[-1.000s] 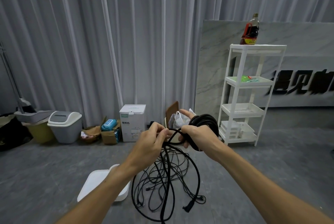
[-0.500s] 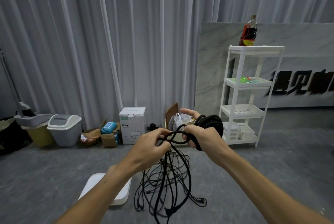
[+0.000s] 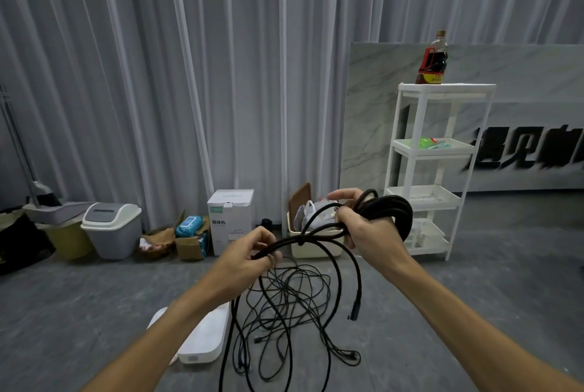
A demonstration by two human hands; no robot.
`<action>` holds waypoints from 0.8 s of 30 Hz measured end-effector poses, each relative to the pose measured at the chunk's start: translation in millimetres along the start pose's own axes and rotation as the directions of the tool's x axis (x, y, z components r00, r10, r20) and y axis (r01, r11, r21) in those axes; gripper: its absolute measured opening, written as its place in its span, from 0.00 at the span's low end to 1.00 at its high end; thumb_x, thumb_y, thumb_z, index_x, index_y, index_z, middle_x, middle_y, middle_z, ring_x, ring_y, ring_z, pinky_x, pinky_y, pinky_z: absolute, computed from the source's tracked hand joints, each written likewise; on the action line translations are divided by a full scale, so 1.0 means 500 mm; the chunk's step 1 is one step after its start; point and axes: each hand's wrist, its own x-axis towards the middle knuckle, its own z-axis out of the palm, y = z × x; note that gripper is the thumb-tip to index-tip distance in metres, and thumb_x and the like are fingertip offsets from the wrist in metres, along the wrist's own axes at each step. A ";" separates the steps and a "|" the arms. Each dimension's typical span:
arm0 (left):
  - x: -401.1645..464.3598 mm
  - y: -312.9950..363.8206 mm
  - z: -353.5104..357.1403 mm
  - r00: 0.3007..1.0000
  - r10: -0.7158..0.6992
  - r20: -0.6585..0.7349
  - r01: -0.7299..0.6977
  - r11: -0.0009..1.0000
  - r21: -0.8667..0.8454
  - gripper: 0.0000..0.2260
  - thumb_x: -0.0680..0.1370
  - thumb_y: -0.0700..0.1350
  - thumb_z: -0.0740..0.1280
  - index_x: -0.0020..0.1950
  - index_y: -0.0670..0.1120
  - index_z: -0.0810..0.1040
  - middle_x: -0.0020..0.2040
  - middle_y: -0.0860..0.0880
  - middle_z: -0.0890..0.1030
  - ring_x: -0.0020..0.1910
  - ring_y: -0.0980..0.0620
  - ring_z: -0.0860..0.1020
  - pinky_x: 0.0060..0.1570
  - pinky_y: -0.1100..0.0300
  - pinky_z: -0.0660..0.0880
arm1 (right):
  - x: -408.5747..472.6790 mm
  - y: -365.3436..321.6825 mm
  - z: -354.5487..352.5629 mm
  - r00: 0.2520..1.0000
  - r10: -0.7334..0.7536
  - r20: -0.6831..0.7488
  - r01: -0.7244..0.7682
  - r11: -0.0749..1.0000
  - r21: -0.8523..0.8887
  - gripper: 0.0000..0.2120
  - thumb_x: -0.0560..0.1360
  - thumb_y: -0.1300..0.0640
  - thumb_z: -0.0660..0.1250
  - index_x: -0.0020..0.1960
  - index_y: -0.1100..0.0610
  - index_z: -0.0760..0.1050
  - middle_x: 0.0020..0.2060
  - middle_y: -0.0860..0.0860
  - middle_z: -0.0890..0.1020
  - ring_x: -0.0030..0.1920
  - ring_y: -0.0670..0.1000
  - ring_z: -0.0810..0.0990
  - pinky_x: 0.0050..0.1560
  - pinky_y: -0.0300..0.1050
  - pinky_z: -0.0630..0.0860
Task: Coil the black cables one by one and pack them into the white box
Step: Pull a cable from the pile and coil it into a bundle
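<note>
My right hand (image 3: 369, 227) grips a thick black cable coil (image 3: 395, 211) of several loops, held up in front of me. From it a strand runs left to my left hand (image 3: 246, 257), which pinches the same cable between thumb and fingers. The cable's free end with its plug (image 3: 353, 314) hangs in the air below the hands. A tangle of thinner black cables (image 3: 284, 306) lies on the grey floor beneath. The white box (image 3: 205, 341) sits on the floor at the lower left of the tangle, partly hidden by my left forearm.
A white shelf rack (image 3: 433, 170) with a dark bottle (image 3: 433, 59) on top stands at the right. Along the curtain are a grey lidded bin (image 3: 110, 230), a white carton (image 3: 230, 221), small cardboard boxes and a beige tub (image 3: 313, 249) with bags.
My hands have drawn apart, the left sliding down along the strand. The cable's plug end has lifted off the floor and now hangs free.
</note>
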 end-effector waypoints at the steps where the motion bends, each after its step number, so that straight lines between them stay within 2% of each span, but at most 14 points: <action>1: 0.000 0.003 -0.001 0.999 -0.031 0.019 0.032 0.997 -0.067 0.03 0.80 0.42 0.68 0.51 0.44 0.75 0.48 0.44 0.81 0.48 0.49 0.79 0.51 0.59 0.77 | 0.000 0.001 -0.001 1.000 0.002 0.001 -0.002 1.000 -0.015 0.10 0.80 0.68 0.60 0.52 0.58 0.79 0.25 0.41 0.78 0.27 0.40 0.76 0.30 0.32 0.70; 3: 0.001 0.014 -0.002 0.993 -0.082 0.080 0.099 0.969 -0.226 0.02 0.80 0.39 0.66 0.51 0.41 0.74 0.45 0.43 0.82 0.45 0.47 0.81 0.54 0.54 0.78 | 0.000 0.003 0.000 1.000 0.014 0.011 -0.014 0.999 -0.032 0.10 0.81 0.66 0.61 0.51 0.57 0.80 0.27 0.41 0.79 0.26 0.44 0.71 0.29 0.38 0.67; 5: 0.002 0.032 -0.004 0.979 -0.106 0.174 0.159 0.931 -0.328 0.04 0.80 0.40 0.67 0.52 0.42 0.73 0.36 0.49 0.79 0.35 0.53 0.77 0.44 0.55 0.77 | 0.002 0.007 0.003 1.000 0.021 0.023 -0.020 0.999 -0.033 0.10 0.80 0.65 0.62 0.50 0.55 0.81 0.33 0.47 0.83 0.27 0.48 0.69 0.27 0.42 0.66; 7: 0.005 0.044 -0.004 0.968 -0.118 0.221 0.181 0.938 -0.294 0.05 0.80 0.42 0.67 0.55 0.43 0.76 0.30 0.54 0.73 0.28 0.58 0.70 0.35 0.59 0.72 | 0.003 0.014 0.005 0.999 0.008 0.031 -0.006 0.998 -0.057 0.10 0.80 0.64 0.63 0.50 0.53 0.82 0.46 0.60 0.85 0.28 0.49 0.70 0.27 0.44 0.67; 8: 0.007 0.046 -0.003 0.967 -0.126 0.223 0.188 0.941 -0.282 0.05 0.80 0.42 0.67 0.56 0.44 0.77 0.28 0.55 0.70 0.27 0.59 0.68 0.32 0.62 0.69 | 0.003 0.015 0.006 0.999 -0.009 0.038 0.012 0.997 -0.077 0.10 0.80 0.63 0.63 0.50 0.53 0.82 0.48 0.61 0.84 0.28 0.49 0.70 0.28 0.45 0.68; 12: 0.005 0.054 -0.014 0.967 -0.152 0.207 0.221 0.901 -0.373 0.07 0.80 0.42 0.68 0.54 0.48 0.84 0.31 0.52 0.66 0.28 0.58 0.62 0.28 0.65 0.60 | 0.001 0.015 0.002 0.994 -0.063 0.083 0.074 0.989 -0.129 0.09 0.81 0.61 0.64 0.54 0.50 0.81 0.35 0.51 0.80 0.28 0.46 0.73 0.34 0.46 0.72; 14: 0.001 0.058 -0.024 0.963 -0.140 0.230 0.230 0.872 -0.432 0.07 0.78 0.44 0.70 0.54 0.51 0.86 0.31 0.52 0.64 0.29 0.57 0.61 0.30 0.64 0.57 | -0.001 0.011 -0.001 0.990 -0.068 0.121 0.084 0.987 -0.133 0.11 0.81 0.61 0.65 0.57 0.48 0.79 0.37 0.48 0.82 0.32 0.39 0.76 0.42 0.41 0.74; 16: -0.001 0.065 -0.031 0.955 -0.107 0.277 0.234 0.846 -0.480 0.12 0.72 0.50 0.72 0.54 0.51 0.85 0.32 0.52 0.61 0.30 0.56 0.59 0.33 0.60 0.55 | -0.003 0.008 0.000 0.987 -0.072 0.142 0.093 0.985 -0.148 0.11 0.81 0.62 0.65 0.59 0.49 0.78 0.40 0.49 0.84 0.35 0.35 0.78 0.49 0.38 0.73; 18: 0.000 0.074 -0.032 0.954 -0.113 0.279 0.227 0.879 -0.420 0.13 0.71 0.57 0.74 0.52 0.52 0.86 0.32 0.51 0.60 0.30 0.55 0.59 0.34 0.58 0.55 | -0.004 0.005 0.005 0.988 -0.077 0.137 0.099 0.982 -0.162 0.10 0.80 0.62 0.65 0.58 0.52 0.78 0.40 0.48 0.85 0.34 0.35 0.78 0.48 0.36 0.73; 20: 0.002 0.083 -0.027 0.959 -0.137 0.246 0.205 0.939 -0.275 0.12 0.73 0.60 0.73 0.48 0.54 0.86 0.30 0.51 0.61 0.29 0.55 0.59 0.32 0.60 0.56 | -0.004 0.002 0.009 0.989 -0.072 0.131 0.091 0.986 -0.143 0.08 0.80 0.63 0.65 0.57 0.55 0.79 0.40 0.48 0.85 0.32 0.36 0.78 0.41 0.32 0.73; 22: 0.003 0.089 -0.020 0.968 -0.155 0.196 0.194 0.960 -0.204 0.11 0.74 0.59 0.70 0.47 0.54 0.87 0.28 0.50 0.63 0.27 0.55 0.60 0.30 0.62 0.57 | -0.004 -0.001 0.008 0.989 -0.061 0.138 0.079 0.988 -0.130 0.07 0.80 0.63 0.66 0.56 0.56 0.79 0.39 0.45 0.85 0.31 0.37 0.79 0.38 0.30 0.73; 24: -0.001 0.092 -0.017 0.986 -0.123 0.112 0.144 0.967 -0.210 0.09 0.76 0.54 0.70 0.47 0.51 0.87 0.26 0.54 0.71 0.26 0.57 0.67 0.29 0.68 0.62 | -0.004 -0.001 0.005 0.988 -0.048 0.144 0.069 0.986 -0.149 0.07 0.79 0.61 0.67 0.54 0.53 0.80 0.33 0.41 0.83 0.31 0.36 0.78 0.40 0.31 0.74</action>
